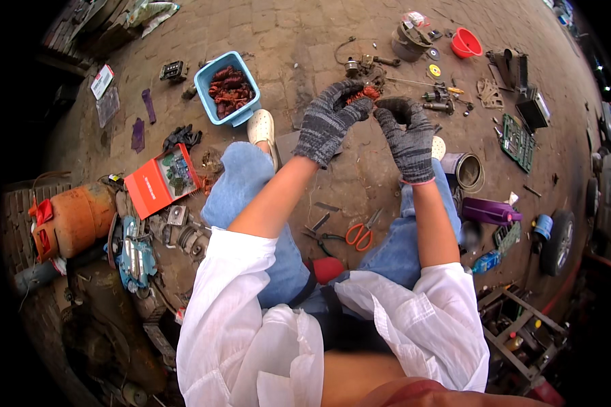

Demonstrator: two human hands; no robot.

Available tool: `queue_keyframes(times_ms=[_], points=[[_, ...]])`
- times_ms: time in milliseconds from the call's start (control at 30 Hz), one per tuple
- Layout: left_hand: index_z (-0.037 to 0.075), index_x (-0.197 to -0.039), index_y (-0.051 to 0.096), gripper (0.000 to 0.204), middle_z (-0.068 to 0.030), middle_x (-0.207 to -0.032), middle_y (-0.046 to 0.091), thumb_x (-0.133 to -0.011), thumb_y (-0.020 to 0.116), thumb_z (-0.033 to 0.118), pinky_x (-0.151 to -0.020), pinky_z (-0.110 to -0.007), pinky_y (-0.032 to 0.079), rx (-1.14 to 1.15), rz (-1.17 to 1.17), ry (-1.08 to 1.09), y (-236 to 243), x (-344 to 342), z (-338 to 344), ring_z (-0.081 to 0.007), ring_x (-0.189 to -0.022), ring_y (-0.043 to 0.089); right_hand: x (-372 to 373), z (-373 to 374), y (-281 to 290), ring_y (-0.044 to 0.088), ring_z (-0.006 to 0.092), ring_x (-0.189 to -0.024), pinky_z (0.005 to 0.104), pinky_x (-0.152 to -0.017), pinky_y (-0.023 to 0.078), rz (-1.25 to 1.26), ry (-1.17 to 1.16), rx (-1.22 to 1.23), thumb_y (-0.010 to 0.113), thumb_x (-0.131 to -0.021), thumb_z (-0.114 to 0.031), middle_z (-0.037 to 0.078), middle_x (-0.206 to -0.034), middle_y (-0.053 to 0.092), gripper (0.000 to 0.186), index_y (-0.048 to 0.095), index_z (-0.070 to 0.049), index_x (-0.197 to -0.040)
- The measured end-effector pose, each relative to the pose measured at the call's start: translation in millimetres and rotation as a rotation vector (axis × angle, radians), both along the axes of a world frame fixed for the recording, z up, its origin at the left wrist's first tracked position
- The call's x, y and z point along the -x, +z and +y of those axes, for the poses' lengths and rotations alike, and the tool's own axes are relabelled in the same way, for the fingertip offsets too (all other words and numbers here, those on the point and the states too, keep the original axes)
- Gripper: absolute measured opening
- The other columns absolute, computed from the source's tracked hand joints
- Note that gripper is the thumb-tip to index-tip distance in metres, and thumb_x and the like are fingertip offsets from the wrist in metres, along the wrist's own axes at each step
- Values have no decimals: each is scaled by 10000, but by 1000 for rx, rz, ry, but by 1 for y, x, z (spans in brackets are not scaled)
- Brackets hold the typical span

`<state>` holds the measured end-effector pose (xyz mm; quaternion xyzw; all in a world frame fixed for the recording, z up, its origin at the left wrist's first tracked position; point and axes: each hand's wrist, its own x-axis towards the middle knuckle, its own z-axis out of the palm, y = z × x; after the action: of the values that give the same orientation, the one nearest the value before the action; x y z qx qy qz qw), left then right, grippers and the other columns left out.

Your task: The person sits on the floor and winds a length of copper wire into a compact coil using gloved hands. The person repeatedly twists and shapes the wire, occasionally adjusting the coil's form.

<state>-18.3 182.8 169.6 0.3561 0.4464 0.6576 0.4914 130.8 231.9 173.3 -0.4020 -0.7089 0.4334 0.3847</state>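
My left hand (326, 122), in a dark grey knitted glove, is closed round a bundle of reddish copper-coloured wire (363, 95). Close beside it, my right hand (407, 136) wears a matching glove with a pink cuff edge. Its fingers are curled and pinched together near the bundle; what they grip is hidden. To the left of my feet, a light blue plastic basin (252, 70) holds several dark red wire coils (231, 91). Between my legs lie orange-handled scissors (360, 236) and dark-handled pliers (321, 239).
At left are an open red box (146, 188), an orange gas cylinder (81, 211) and a blue metal part (136, 254). At right are a metal can (468, 171), a green circuit board (516, 142), a purple case (487, 211) and a wheel (559, 242). A red bowl (466, 44) stands far off.
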Motion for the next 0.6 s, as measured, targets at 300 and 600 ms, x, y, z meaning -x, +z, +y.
queue_keyframes(times_ms=[300, 600], points=[[-2, -1086, 536, 323, -67, -949, 603, -807, 617, 142, -677, -265, 496, 63, -468, -14, -16, 9, 9, -133, -823, 577, -3, -2, 7, 552, 107, -777, 241, -732, 444, 196, 118, 253, 606, -798, -77, 47, -868, 612, 193, 575, -9, -976], [53, -1016, 604, 258, -26, -895, 622, -781, 631, 156, -631, -243, 460, 153, 17, -181, -10, 13, 1, -110, -756, 555, -14, 0, 3, 541, 132, -706, 231, -660, 419, 362, 163, 625, 580, -822, -184, 61, -792, 595, 256, 566, -6, -1006]])
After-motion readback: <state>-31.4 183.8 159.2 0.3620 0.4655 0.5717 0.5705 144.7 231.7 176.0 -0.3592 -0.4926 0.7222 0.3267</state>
